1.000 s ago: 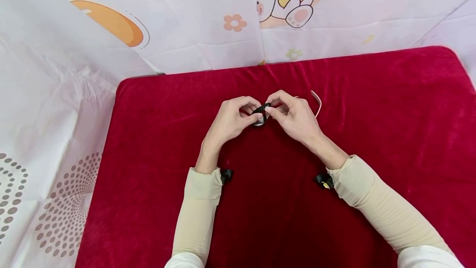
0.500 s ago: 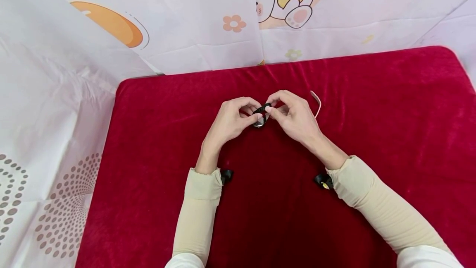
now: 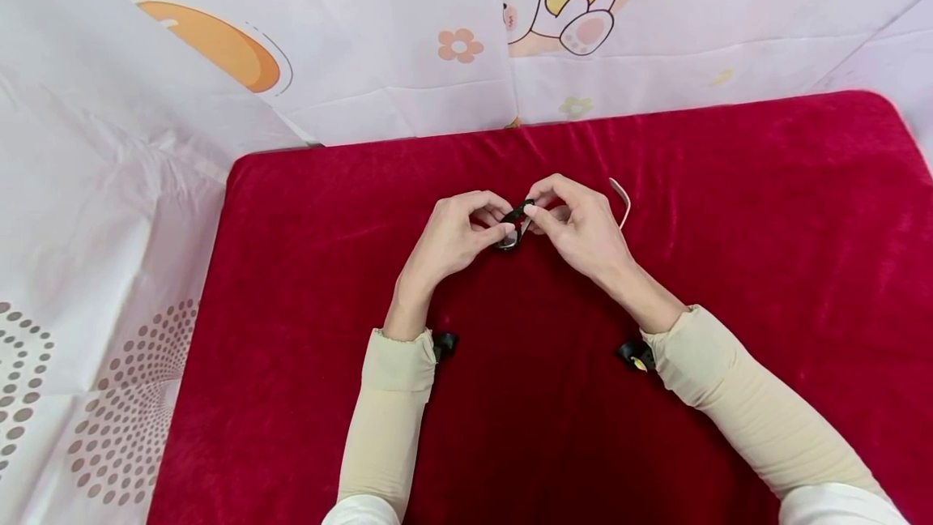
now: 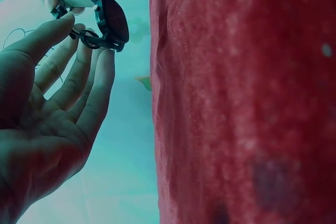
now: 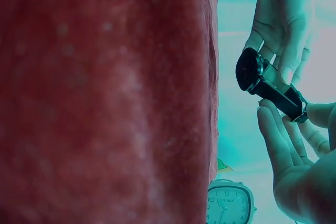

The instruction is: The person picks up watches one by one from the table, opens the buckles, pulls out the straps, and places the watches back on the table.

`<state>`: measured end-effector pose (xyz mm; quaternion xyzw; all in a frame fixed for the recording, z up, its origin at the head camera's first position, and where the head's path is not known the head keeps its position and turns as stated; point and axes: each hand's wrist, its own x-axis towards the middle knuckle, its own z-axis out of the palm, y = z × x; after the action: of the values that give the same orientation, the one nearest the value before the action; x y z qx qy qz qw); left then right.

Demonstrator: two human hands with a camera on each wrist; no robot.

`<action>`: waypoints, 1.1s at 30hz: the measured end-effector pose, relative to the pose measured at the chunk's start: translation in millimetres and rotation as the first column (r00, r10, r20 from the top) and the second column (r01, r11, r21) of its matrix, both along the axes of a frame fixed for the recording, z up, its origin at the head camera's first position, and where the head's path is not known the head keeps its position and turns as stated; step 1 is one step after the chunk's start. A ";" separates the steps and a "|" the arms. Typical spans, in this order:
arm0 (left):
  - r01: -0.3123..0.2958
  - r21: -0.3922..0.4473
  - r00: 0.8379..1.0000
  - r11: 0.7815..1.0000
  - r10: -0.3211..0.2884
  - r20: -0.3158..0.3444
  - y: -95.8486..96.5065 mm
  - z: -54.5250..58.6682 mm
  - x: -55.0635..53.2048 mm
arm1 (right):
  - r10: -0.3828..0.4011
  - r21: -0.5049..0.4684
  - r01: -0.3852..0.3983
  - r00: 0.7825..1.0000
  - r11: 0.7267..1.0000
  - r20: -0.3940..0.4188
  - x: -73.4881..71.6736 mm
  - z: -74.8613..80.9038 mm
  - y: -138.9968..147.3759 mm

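A black wristwatch (image 3: 508, 241) is held off the red cloth between both hands, its strap bent round into a loop. My left hand (image 3: 461, 235) grips the strap on the side near the case, thumb on top. With thumb and fingers, my right hand (image 3: 581, 232) pinches the strap near its buckle (image 5: 302, 115). The round dark case (image 5: 248, 70) faces away from the hands in the right wrist view. The left wrist view shows the strap loop and the case (image 4: 113, 22) edge-on, with fingers covering part of the strap.
A second watch (image 5: 228, 203), with a squarish pale face, stands beyond the right hand; its pale strap (image 3: 622, 201) curves up from the cloth. The red velvet cloth (image 3: 328, 282) covers the table. A printed white curtain (image 3: 379, 39) hangs behind and at the left.
My right hand has shifted slightly right with the strap end, and the loop looks a little wider. My left hand has barely moved.
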<state>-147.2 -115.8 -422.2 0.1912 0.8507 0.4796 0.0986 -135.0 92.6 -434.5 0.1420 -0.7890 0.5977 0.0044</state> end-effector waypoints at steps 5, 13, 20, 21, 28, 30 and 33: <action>-0.005 -0.010 1.000 1.000 0.005 -0.005 -0.4 0.9 0.1 | 0.015 -0.020 -0.015 1.000 1.000 0.019 -0.3 1.0 -0.4; -0.010 -0.016 1.000 1.000 0.010 -0.010 -0.7 0.1 -1.0 | 0.018 -0.002 -0.018 1.000 1.000 0.008 -0.4 -0.9 0.8; -0.013 -0.024 1.000 1.000 0.013 -0.011 -0.8 -0.7 -1.5 | 0.011 -0.022 -0.011 1.000 1.000 -0.019 -0.3 -0.8 0.1; -0.013 -0.025 1.000 1.000 0.013 -0.012 -0.8 -0.4 -1.4 | 0.009 -0.024 -0.010 1.000 1.000 -0.020 -0.3 -0.8 0.0; -0.024 -0.009 0.999 1.000 0.024 -0.043 -1.5 2.4 -1.0 | 0.032 -0.076 -0.034 0.999 0.997 -0.027 -1.1 -0.6 0.8; -0.025 0.006 0.998 1.000 0.026 -0.048 -1.5 2.1 -1.4 | 0.039 -0.083 -0.042 0.998 0.996 -0.040 -1.6 -0.9 1.7; -0.028 0.022 0.998 0.999 0.029 -0.048 -1.8 1.6 -1.6 | 0.040 -0.067 -0.043 0.998 0.997 -0.057 -1.7 -1.1 2.9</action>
<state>-148.8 -117.5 -420.6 0.1917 0.8502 0.4854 0.0691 -136.7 95.5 -435.6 0.1749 -0.7645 0.6201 0.0189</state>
